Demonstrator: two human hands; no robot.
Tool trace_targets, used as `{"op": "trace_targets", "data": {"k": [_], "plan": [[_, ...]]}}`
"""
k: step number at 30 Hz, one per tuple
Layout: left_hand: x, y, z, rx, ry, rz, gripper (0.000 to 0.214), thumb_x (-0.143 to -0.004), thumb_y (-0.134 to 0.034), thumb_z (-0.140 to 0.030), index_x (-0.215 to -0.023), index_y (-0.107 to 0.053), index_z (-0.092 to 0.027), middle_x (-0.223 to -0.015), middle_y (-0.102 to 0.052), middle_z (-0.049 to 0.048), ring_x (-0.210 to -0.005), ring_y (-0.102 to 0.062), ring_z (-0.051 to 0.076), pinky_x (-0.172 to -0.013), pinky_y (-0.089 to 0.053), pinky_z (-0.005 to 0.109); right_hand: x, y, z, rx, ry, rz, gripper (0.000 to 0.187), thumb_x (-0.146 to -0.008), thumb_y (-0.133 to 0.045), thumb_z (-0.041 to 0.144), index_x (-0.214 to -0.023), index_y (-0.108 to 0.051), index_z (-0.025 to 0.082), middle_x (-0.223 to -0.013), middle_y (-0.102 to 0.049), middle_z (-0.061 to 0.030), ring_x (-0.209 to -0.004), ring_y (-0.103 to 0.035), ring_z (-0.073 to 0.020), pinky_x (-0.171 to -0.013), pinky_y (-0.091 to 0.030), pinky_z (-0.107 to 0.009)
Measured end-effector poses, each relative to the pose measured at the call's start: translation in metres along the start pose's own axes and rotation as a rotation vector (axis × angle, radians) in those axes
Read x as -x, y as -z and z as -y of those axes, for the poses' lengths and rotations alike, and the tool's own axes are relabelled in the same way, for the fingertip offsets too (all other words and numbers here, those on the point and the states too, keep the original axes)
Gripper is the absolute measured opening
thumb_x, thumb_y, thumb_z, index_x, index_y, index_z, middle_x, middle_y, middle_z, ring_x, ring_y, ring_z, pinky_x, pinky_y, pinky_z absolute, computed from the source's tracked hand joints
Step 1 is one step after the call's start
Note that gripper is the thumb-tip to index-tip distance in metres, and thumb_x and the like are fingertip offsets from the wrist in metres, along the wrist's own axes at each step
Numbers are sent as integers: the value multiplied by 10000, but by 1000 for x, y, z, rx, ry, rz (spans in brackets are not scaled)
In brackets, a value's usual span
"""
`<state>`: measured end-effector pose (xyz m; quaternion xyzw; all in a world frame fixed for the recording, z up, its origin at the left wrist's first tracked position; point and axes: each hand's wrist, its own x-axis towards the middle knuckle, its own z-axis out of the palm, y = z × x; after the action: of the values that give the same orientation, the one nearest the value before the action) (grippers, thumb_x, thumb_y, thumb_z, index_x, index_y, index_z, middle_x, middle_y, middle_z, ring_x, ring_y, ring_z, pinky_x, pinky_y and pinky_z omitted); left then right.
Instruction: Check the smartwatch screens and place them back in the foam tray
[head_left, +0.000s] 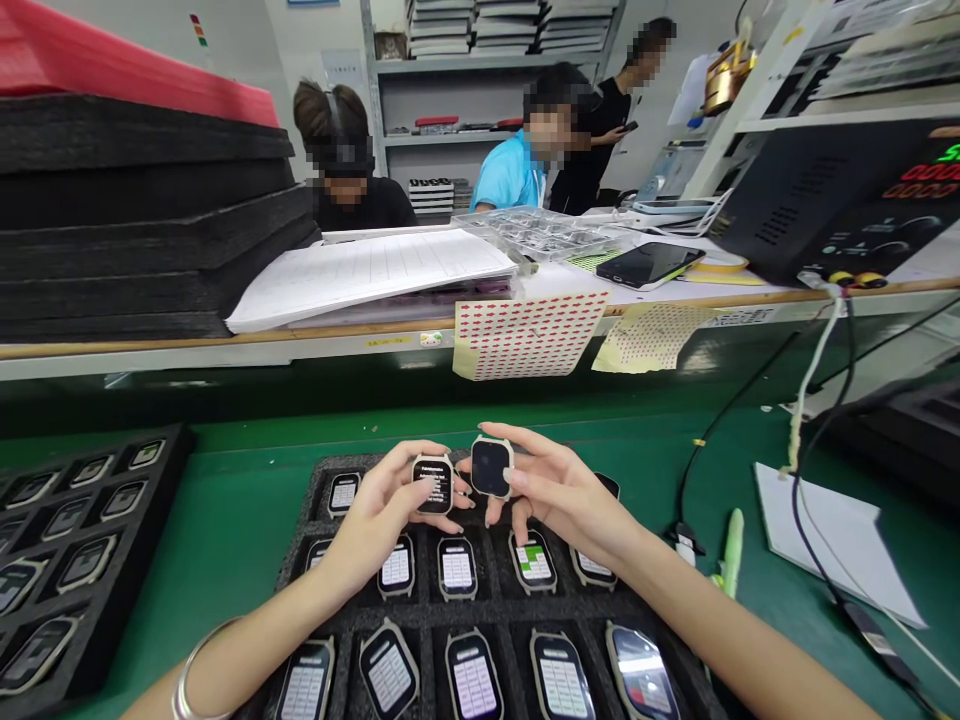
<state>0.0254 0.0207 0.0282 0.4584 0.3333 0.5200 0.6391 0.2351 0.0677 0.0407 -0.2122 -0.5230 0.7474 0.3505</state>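
Note:
My left hand (401, 490) is closed on a smartwatch body (433, 484) whose lit screen shows lines of white text; the thumb lies on its glass. Close beside it, my right hand (551, 488) grips a second smartwatch body (491, 466) by its edges, its screen dark. Neither watch has a strap. Both are held above a black foam tray (431, 625) with several more watches in its compartments. Most of these show pale grids, and one watch (533, 562) has green blocks on its screen. My hands and forearms cover parts of the tray's back row and sides.
Another foam tray of watches (161, 500) lies left on the green bench mat (232, 520). Cables (806, 465), a green pen-like tool (733, 550) and white paper (840, 545) are right. A raised shelf carries stacked foam (142, 210), a phone (651, 265) and a power supply (840, 200). Several people are beyond.

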Motion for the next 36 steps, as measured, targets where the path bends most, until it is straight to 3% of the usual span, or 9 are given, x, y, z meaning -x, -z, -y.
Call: {"op": "trace_targets", "data": {"k": [6, 16, 20, 27, 36], "plan": [[1, -1, 1, 16, 7, 18, 251, -874, -492, -144, -1118, -539, -182, -946, -666, 84, -957, -641, 249, -734, -573, 362, 0, 1, -1, -14, 35, 20, 401, -813, -703, 194, -1200, -599, 201, -962, -657, -80, -647, -696, -180, -505, -577, -240], [0, -7, -2, -67, 9, -12, 222, -853, -609, -219, -1063, -545, -185, -890, -663, 68, -891, -660, 232, -659, -586, 305, 0, 0, -1, -50, 21, 6, 422, -795, -710, 217, -1204, -609, 197, -907, -669, -85, -603, -683, -175, -434, -557, -212], [0, -6, -3, -49, -5, -9, 251, -828, -629, -226, -1066, -563, -180, -897, -671, 77, -857, -667, 236, -674, -589, 342, 0, 1, -2, -54, 36, 17, 400, -806, -691, 196, -1199, -614, 206, -899, -672, -76, -608, -685, -174, -439, -558, -211], [1, -5, -2, -50, -25, -19, 281, -803, -596, -157, -1080, -562, -189, -936, -679, 79, -875, -664, 239, -704, -588, 365, -1, 2, -3, -44, 33, -3, 433, -814, -688, 250, -1231, -586, 189, -979, -671, -109, -612, -677, -167, -430, -547, -208], [1, -4, 0, -35, -20, -4, 272, -821, -559, -144, -1089, -547, -190, -979, -674, 88, -882, -662, 238, -715, -581, 369, 1, 1, -3, -30, 24, 20, 430, -809, -702, 248, -1219, -601, 167, -900, -698, -101, -553, -679, -170, -433, -565, -229]]}}
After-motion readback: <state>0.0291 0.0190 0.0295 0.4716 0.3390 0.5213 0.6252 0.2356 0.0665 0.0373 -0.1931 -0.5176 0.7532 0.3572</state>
